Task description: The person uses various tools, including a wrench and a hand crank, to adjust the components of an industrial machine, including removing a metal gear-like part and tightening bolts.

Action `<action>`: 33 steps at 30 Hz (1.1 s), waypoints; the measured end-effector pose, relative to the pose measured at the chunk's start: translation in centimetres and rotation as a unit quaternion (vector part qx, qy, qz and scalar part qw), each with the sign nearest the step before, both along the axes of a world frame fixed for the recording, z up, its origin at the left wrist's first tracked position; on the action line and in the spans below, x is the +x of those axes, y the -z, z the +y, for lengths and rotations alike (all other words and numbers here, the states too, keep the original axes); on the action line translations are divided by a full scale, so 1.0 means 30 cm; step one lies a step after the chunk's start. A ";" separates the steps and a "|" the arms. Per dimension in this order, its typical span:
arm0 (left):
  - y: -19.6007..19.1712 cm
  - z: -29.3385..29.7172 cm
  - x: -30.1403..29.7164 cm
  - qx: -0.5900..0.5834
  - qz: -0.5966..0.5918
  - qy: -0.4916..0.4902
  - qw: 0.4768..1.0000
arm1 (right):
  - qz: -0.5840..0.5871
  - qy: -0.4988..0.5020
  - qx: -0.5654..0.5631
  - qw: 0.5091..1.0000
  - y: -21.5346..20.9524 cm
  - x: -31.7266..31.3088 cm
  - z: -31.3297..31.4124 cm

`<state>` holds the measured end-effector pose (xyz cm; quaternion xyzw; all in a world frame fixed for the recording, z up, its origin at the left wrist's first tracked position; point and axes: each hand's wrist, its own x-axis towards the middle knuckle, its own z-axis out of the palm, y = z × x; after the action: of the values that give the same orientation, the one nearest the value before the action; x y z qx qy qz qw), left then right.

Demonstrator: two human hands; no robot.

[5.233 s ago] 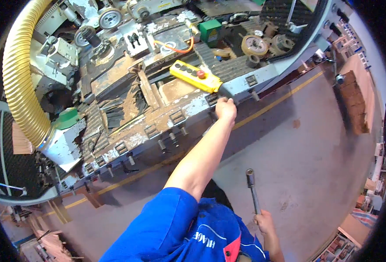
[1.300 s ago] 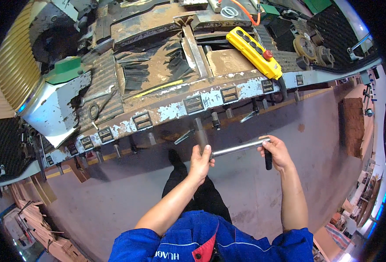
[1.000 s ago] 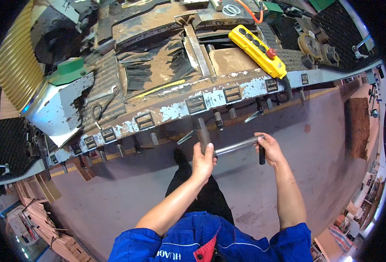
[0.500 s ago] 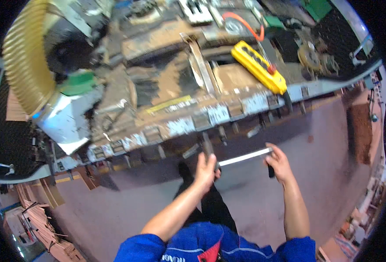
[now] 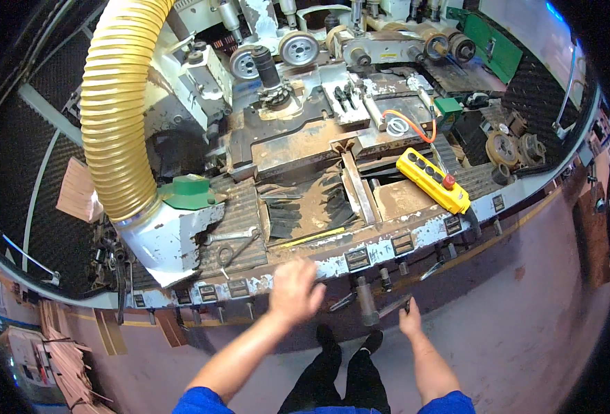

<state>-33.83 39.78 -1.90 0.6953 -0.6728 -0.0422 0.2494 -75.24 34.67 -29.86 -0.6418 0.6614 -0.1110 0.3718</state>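
Note:
My right hand [image 5: 410,317] is closed round the dark grip of a crank handle [image 5: 366,303]. Its metal tube end sits at a rod beneath the front edge of the machine bed [image 5: 332,265]; whether it is fully seated I cannot tell. A flat metal arm runs from the tube to the grip. My left hand [image 5: 293,295] hovers by the bed's front edge, left of the crank, thumb spread away from loosely curled fingers, with nothing visible in it. Beyond it on the bed lie an open-ended wrench [image 5: 232,235] and a thin dark tool with a ring [image 5: 226,257].
A yellow push-button control box [image 5: 429,178] rests on the bed at the right. A ribbed yellow hose [image 5: 115,110] joins a metal hood [image 5: 163,245] at the left. Several adjusting rods stick out below the front edge. Rollers [image 5: 298,50] stand at the back.
My left hand has let go of the crank's tube end and moved left. The crank has gone from in front of me to the rod under the bed edge, the right hand still on its grip.

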 end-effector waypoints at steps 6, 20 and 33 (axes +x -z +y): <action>0.011 0.027 0.304 0.109 -0.160 -0.045 0.980 | 0.045 -0.063 0.114 0.990 0.042 0.353 0.183; 0.085 -0.003 0.313 0.044 -0.128 -0.037 0.990 | -0.372 -0.221 0.533 0.727 -1.122 0.581 0.293; 0.096 -0.054 0.254 0.013 -0.116 0.003 0.993 | -0.085 0.186 0.046 0.978 0.170 0.309 0.262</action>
<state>-26.19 38.17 -4.78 0.6970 -0.6983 0.0292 0.1607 -65.97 42.53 -34.96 -0.4783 0.7393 -0.2022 0.4287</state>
